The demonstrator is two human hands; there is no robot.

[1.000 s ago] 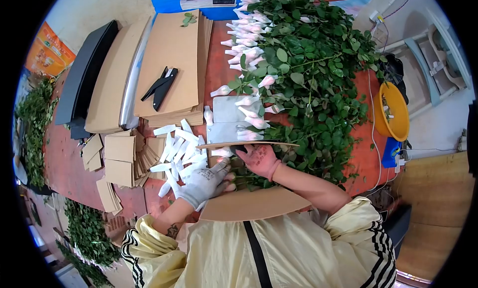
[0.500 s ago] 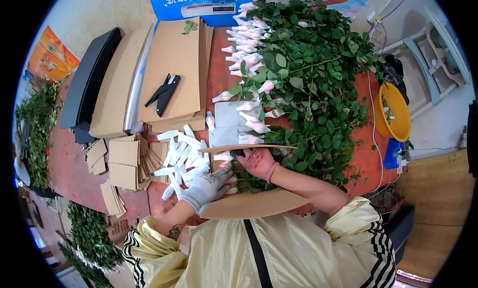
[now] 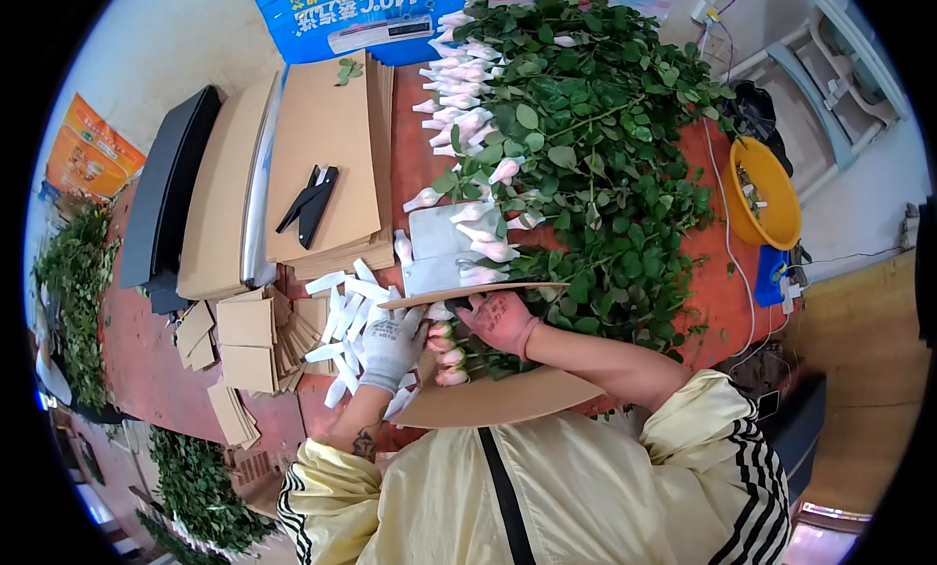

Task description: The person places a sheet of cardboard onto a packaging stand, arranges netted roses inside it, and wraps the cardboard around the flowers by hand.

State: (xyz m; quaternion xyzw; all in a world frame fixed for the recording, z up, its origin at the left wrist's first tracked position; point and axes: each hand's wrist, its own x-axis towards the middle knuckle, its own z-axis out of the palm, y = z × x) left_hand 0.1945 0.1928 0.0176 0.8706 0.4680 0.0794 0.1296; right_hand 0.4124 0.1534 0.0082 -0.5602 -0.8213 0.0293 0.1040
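1. Left hand (image 3: 393, 345), white-grey knit glove: fingers at the left end of the thin brown far cardboard flap (image 3: 488, 292); can't tell if gripping.
2. Right hand (image 3: 500, 322), pink glove, dark fingertips: fingers bent beside same flap; grip unclear.
3. Pink-green rose heads (image 3: 447, 357) sit between that and the curved brown near cardboard flap (image 3: 503, 399).
4. White mesh sleeves (image 3: 339, 316) piled left.

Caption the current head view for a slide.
Gloved left hand and right hand at curved cardboard with pink roses inside, white sleeves piled alongside.
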